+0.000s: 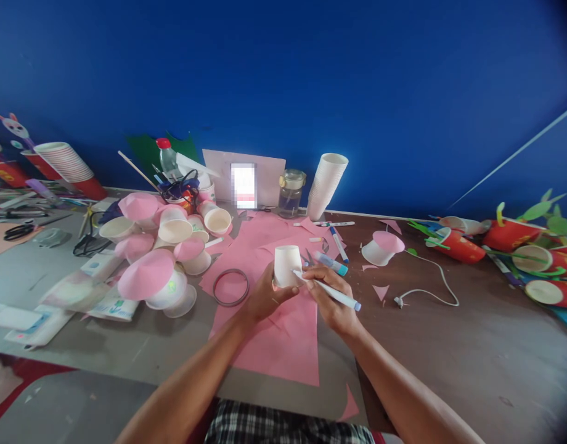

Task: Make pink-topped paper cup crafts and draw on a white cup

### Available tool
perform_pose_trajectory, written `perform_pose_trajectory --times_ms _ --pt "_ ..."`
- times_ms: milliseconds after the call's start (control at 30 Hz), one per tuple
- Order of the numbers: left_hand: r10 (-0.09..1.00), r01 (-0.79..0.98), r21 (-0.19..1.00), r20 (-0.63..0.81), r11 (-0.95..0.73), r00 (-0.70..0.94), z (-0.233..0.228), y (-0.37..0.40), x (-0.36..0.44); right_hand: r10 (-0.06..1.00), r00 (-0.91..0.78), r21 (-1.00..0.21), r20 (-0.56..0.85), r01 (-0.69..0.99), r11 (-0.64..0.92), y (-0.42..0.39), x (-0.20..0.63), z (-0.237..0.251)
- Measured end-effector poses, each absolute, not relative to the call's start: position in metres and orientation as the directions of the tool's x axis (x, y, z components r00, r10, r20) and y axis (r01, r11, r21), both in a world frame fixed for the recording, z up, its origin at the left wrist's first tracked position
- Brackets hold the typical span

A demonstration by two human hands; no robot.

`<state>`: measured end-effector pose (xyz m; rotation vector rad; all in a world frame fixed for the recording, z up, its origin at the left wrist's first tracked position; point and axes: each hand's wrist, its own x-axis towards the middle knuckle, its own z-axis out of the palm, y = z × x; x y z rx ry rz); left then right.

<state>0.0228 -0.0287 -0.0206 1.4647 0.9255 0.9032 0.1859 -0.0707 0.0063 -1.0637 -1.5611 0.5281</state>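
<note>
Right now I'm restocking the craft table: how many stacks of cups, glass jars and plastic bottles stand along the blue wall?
Stacks of cups: 2, a white stack and a red-and-white stack
Glass jars: 1
Plastic bottles: 1
Total: 4

The wall behind is deep blue. Pink paper sheets cover the middle of the grey-brown table. The left hand holds a white paper cup; the right hand holds a white marker with a light blue end. White cups with pink paper tops crowd the table's left side. Red cups with green paper leaves lie at its right edge. A black-and-white checked cloth shows at the near edge.
</note>
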Motion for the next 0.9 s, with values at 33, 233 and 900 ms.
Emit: perform_pose_trajectory --times_ms 33,233,900 --pt "0.913 0.052 0.997 0.037 -0.064 0.405 -0.0206 -0.0287 0.0228 0.852 0.035 -0.809 0.522 0.336 0.482 -0.0707 0.1864 0.0058" --pt "0.913 0.058 0.996 0.038 -0.067 0.407 -0.0183 -0.0291 0.0227 0.853 0.063 -0.821 0.518 0.316 0.475 -0.0695 0.1859 0.0016" --pt "0.922 0.062 0.997 0.021 -0.049 0.386 -0.0217 -0.0272 0.0223 0.857 0.080 -0.830 0.509 0.310 0.464 -0.0687 0.1847 0.0038"
